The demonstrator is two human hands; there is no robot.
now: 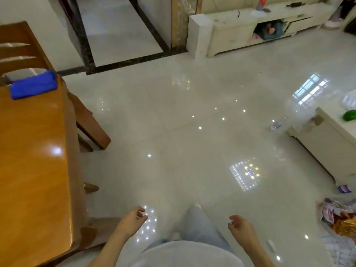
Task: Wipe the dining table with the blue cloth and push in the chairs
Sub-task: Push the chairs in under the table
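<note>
The glossy orange wooden dining table [32, 160] fills the left side of the head view. A folded blue cloth [33, 85] lies on its far right corner. One wooden chair [92, 124] is tucked along the table's right side, and another chair back [17, 49] rises behind the far end. My left hand [133, 220] hangs low at centre, fingers loosely curled, holding nothing, just right of the table's near corner. My right hand [240, 227] is also empty with fingers apart, over the floor.
Shiny white tile floor [192, 122] spreads ahead. A cream TV cabinet [250, 29] lines the far wall. A cream low table [331, 143] stands at right, with snack bags [341, 218] and a wrapper [344, 188] on the floor near it. A plastic bottle [277, 123] lies on the tiles.
</note>
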